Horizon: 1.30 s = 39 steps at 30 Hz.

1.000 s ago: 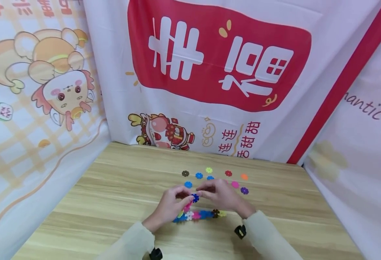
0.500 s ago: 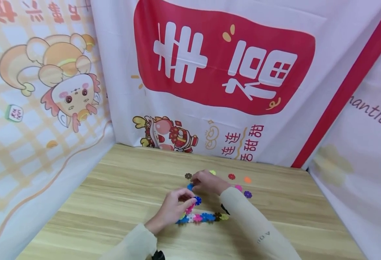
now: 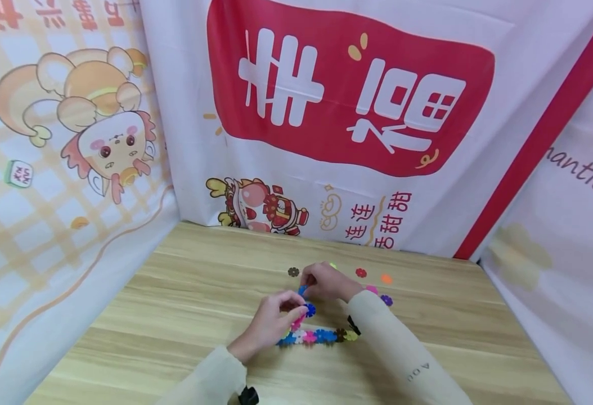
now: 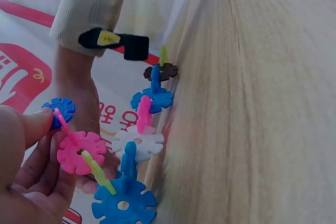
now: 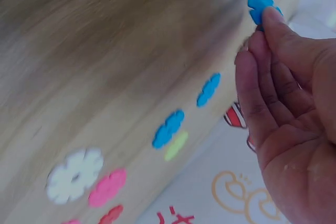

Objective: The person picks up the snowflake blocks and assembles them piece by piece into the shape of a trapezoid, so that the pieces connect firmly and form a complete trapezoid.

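I'm seeing a light wood-grain table (image 3: 185,298) boxed in by printed cloth: a big red banner (image 3: 349,95) with white characters at the back, a cartoon dragon (image 3: 91,121) on the left sheet, and what looks like cursive lettering (image 3: 577,169) on the right, partly cut off.

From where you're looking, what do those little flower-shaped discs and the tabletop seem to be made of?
The flower-shaped discs look like moulded plastic: bright solid colours, a smooth, slightly glossy face, and notched edges that slot into one another. The tabletop looks like pale wood or a wood-print laminate, with long straight grain lines and a flat matt surface; which of the two, the pictures cannot settle.
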Tool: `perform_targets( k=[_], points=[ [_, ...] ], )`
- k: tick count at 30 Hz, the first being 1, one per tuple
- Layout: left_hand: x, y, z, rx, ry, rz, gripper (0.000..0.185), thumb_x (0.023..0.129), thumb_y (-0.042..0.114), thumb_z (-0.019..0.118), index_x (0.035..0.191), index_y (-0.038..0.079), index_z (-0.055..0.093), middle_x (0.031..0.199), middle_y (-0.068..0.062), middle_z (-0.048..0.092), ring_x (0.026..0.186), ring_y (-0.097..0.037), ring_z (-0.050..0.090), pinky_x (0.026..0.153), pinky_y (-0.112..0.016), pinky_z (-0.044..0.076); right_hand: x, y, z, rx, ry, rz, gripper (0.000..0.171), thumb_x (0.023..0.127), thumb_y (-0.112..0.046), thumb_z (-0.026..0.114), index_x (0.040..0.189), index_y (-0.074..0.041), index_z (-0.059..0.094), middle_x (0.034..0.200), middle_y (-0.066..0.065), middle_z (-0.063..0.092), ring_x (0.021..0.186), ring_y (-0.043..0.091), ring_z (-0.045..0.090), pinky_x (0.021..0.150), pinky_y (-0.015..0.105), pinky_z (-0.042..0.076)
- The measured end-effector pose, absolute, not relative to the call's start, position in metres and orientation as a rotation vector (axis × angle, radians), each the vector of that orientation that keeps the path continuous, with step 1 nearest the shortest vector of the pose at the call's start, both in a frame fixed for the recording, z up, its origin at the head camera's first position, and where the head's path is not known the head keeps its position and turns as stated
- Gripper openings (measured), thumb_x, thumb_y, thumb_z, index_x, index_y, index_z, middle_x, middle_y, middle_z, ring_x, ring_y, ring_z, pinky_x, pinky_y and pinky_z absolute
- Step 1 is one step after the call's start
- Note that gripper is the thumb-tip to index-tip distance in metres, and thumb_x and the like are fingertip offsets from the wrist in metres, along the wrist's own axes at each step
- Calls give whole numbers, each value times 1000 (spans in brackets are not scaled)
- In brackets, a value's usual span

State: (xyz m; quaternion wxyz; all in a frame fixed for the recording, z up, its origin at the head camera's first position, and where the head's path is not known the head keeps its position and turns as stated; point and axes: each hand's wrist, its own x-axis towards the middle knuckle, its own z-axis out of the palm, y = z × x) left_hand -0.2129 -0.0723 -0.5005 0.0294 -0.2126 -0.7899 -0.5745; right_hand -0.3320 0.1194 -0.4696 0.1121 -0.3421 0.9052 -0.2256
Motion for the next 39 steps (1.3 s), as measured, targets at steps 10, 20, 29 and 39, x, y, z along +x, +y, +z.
perform_targets(
  k=[10, 20, 29, 39],
  points=[
    [-215, -73, -496, -640, -2454, -1765, 8, 103, 23, 70, 106, 17, 74, 95, 1, 77, 87, -14, 71, 80, -22, 60, -305, 154, -440, -1106, 2678, -908, 6, 100, -16, 73, 95, -13, 75, 88, -5, 72, 78, 7, 62, 73, 23, 58],
    [-217, -72, -494, -630, -2459, -1793, 7, 105, 23, 68, 107, 18, 73, 94, -6, 76, 82, -13, 70, 77, -23, 61, -268, 173, -430, -1170, 2602, -1308, 6, 95, -8, 77, 101, -11, 78, 97, 4, 78, 86, 16, 74, 78, 27, 65],
    [-214, -69, -491, -636, -2433, -1857, 7, 105, 21, 68, 107, 15, 73, 91, -9, 75, 77, -16, 68, 68, -25, 60, -258, 172, -441, -1195, 2556, -1352, 15, 93, -4, 77, 99, -18, 78, 102, 1, 75, 94, 17, 73, 86, 26, 64],
    [-211, -65, -492, -622, -2449, -1890, 6, 104, 15, 68, 103, 11, 71, 91, -7, 71, 75, -16, 66, 66, -25, 60, -255, 171, -446, -1651, 2644, -1237, 19, 86, 5, 81, 97, -11, 80, 97, 0, 79, 92, 14, 74, 83, 25, 64]
  ],
)
